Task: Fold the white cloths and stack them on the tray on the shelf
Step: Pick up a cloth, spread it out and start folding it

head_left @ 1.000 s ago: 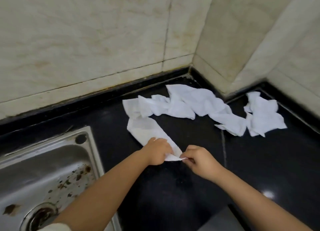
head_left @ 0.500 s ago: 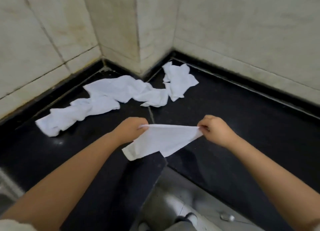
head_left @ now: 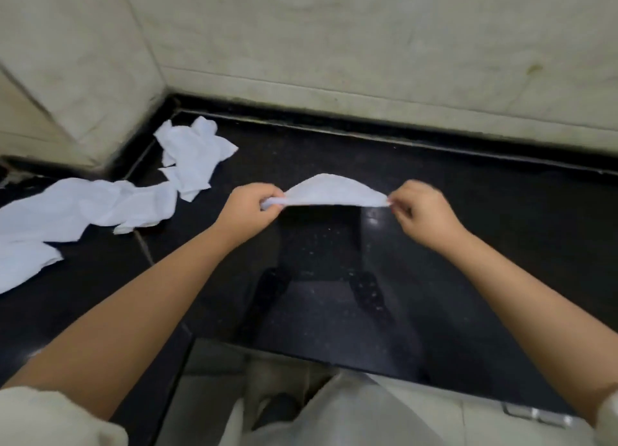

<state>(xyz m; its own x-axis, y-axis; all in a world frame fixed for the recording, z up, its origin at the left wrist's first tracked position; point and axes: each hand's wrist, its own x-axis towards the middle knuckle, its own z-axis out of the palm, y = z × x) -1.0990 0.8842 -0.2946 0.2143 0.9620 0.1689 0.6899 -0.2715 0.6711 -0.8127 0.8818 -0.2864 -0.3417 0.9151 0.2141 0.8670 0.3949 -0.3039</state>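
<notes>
A white cloth [head_left: 331, 191] is stretched in the air between my two hands, above the black counter [head_left: 485, 245]. My left hand [head_left: 250, 208] grips its left end with curled fingers. My right hand [head_left: 418, 208] pinches its right corner. The cloth's far part billows up and away from me. Several other white cloths lie crumpled on the counter at the left: one small cloth [head_left: 194, 158] near the wall corner, and a larger heap [head_left: 77, 211] running to the left edge. No tray or shelf is in view.
Pale tiled walls [head_left: 368, 44] close the counter at the back and left, with a jutting corner at the left. The counter's front edge [head_left: 334, 355] runs below my arms, with my legs and the floor beneath it.
The view has swung right, away from the sink. My hands lifted one cloth off the counter, carried it rightward and pulled it taut between them; its hanging part has flipped up away from me.
</notes>
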